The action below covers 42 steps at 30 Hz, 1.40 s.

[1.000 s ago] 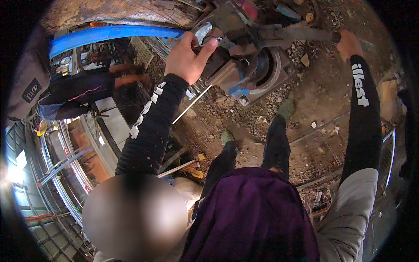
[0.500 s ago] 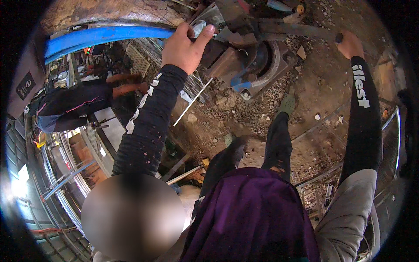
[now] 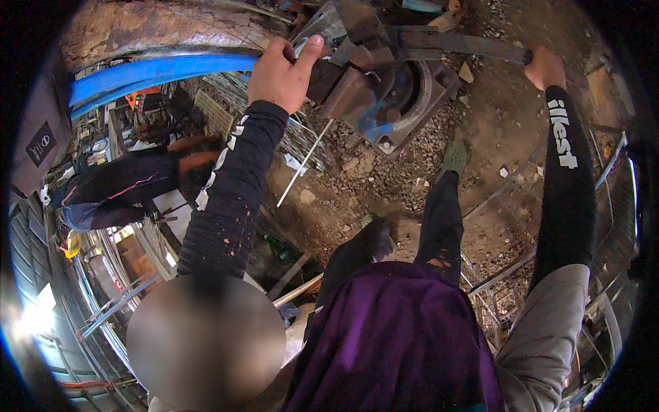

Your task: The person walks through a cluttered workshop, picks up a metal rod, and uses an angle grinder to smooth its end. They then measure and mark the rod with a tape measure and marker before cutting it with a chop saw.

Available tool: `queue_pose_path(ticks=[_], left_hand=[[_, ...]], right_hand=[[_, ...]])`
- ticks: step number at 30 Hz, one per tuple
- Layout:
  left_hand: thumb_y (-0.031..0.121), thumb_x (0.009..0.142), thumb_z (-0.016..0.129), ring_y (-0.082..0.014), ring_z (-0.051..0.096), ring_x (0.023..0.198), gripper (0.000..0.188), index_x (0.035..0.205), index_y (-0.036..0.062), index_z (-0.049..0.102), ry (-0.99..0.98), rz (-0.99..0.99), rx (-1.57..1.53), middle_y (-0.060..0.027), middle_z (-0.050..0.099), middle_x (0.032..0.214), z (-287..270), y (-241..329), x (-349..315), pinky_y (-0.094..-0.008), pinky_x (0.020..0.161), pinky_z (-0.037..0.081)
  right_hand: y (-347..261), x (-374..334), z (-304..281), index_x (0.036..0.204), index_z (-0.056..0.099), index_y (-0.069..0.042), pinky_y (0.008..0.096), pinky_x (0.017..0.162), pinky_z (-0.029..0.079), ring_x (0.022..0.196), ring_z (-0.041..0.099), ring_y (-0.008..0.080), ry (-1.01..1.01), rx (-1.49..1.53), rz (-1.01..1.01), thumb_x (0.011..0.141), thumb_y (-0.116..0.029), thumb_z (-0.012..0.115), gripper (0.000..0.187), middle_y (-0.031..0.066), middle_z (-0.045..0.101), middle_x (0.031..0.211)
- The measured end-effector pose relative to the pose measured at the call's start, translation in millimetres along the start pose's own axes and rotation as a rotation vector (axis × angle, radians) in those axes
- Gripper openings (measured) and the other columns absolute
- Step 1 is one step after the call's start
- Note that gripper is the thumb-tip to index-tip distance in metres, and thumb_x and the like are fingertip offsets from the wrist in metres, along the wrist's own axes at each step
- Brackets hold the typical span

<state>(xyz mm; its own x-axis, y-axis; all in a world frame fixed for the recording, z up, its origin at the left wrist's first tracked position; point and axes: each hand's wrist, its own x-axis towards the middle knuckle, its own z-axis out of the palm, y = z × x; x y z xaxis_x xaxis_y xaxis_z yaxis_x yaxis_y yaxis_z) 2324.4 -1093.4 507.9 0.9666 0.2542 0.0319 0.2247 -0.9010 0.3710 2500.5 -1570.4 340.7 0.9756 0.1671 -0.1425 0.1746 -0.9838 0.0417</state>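
Observation:
My left hand [image 3: 280,79] is closed round the end of a long blue metal bar [image 3: 161,74], its thumb pointing up. The bar runs off to the left and meets a rusty, lever-worked metal machine [image 3: 384,103] on the ground just beyond that hand. Out to the right, my right hand [image 3: 547,69] grips the tip of the machine's long flat lever [image 3: 467,46], which lies nearly level. Blue paint marks the machine's base plate. A thin white rod [image 3: 302,168] slants below it. What lies under my left fingers is hidden.
My feet stand on dirt and gravel [image 3: 360,165] in front of the machine. At left, a person in dark clothes [image 3: 120,185] bends over beside metal stock. A worn wooden surface [image 3: 171,31] lies along the top. Wire mesh and thin metal frames [image 3: 487,302] are at lower right.
The whole view has shifted slightly, carrying hands, machine and bar a little leftward. Both hands keep their grips, and the lever looks about the same.

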Motion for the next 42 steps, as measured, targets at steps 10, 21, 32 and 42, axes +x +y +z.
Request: queue_pose_path(ticks=[10,21,32,42], left_hand=[[0.072,0.095,0.049,-0.043,0.065,0.09,0.073,0.097,-0.0002,0.059,0.013,0.03,-0.142,-0.0239,0.067,0.091,1.1,-6.2,23.7,-0.0491,0.083,0.05],[0.068,0.099,0.045,-0.0453,0.064,0.093,0.069,0.103,0.0,0.056,0.081,-0.009,-0.188,-0.0256,0.066,0.095,10.7,-6.8,8.4,-0.0493,0.084,0.048],[0.061,0.103,0.045,-0.0377,0.063,0.081,0.06,0.103,0.0019,0.055,0.034,-0.063,-0.264,-0.0183,0.063,0.084,3.5,-6.8,-1.0,-0.0442,0.076,0.048],[0.052,0.105,0.045,-0.0424,0.064,0.085,0.051,0.111,0.0024,0.055,0.038,-0.089,-0.245,-0.0205,0.064,0.088,1.3,-4.0,-8.9,-0.0475,0.078,0.049]], right_hand=[[-9.7,-129.3,15.0,0.112,0.071,-0.008,0.0532,0.09,0.053,0.103,0.068,0.0432,0.049,0.106,0.208,0.079,-0.017,0.063,0.035,0.0228,0.072,0.107],[-2.9,-122.7,23.8,0.108,0.072,-0.009,0.0489,0.089,0.054,0.092,0.07,0.0407,0.278,0.072,0.097,0.072,-0.017,0.066,0.038,0.0191,0.074,0.093],[-10.0,-38.7,-13.5,0.117,0.072,-0.009,0.0497,0.09,0.053,0.103,0.068,0.0406,-0.089,0.018,0.062,0.074,-0.013,0.064,0.044,0.0212,0.072,0.107],[-8.6,146.8,5.8,0.12,0.064,-0.003,0.0535,0.092,0.054,0.109,0.065,0.0457,-0.133,-0.14,-0.3,0.08,-0.016,0.064,0.042,0.0228,0.069,0.117]])
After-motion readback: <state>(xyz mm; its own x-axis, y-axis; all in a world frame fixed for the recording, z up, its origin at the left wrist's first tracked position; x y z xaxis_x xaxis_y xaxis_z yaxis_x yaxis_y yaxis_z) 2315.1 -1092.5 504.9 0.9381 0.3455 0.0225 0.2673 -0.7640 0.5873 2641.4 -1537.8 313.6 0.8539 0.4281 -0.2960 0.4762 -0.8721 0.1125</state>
